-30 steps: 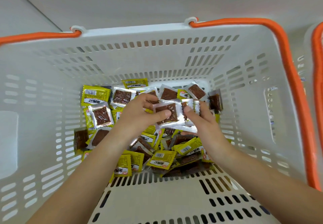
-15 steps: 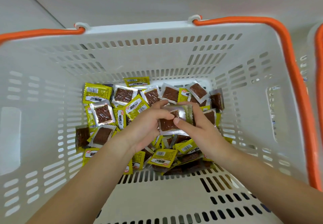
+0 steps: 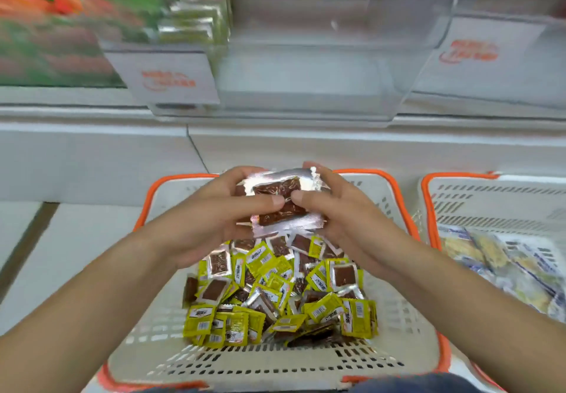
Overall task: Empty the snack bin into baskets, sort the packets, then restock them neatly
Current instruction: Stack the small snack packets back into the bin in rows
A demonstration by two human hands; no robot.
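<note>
Head view. The left hand and the right hand together hold a small stack of silver foil packets with clear windows showing brown snack above the white perforated plastic basket with orange rim. On each hand the fingers are curled round the stack's sides, and the two thumbs press its top packet, their tips almost touching. How many packets the stack holds cannot be told.

Inside the basket, directly below the stack, lies a loose heap of yellow-and-silver snack packets, some showing the yellow printed side, others the window side.

To the right of the basket stands a second white basket with orange rim, holding pale blue-and-yellow packets.

Beyond the basket, above a white ledge, sits a clear plastic shelf bin; a row of green-and-silver packets stands upright at its left side. White label cards with orange print front the bins. This upper region is blurred.
</note>
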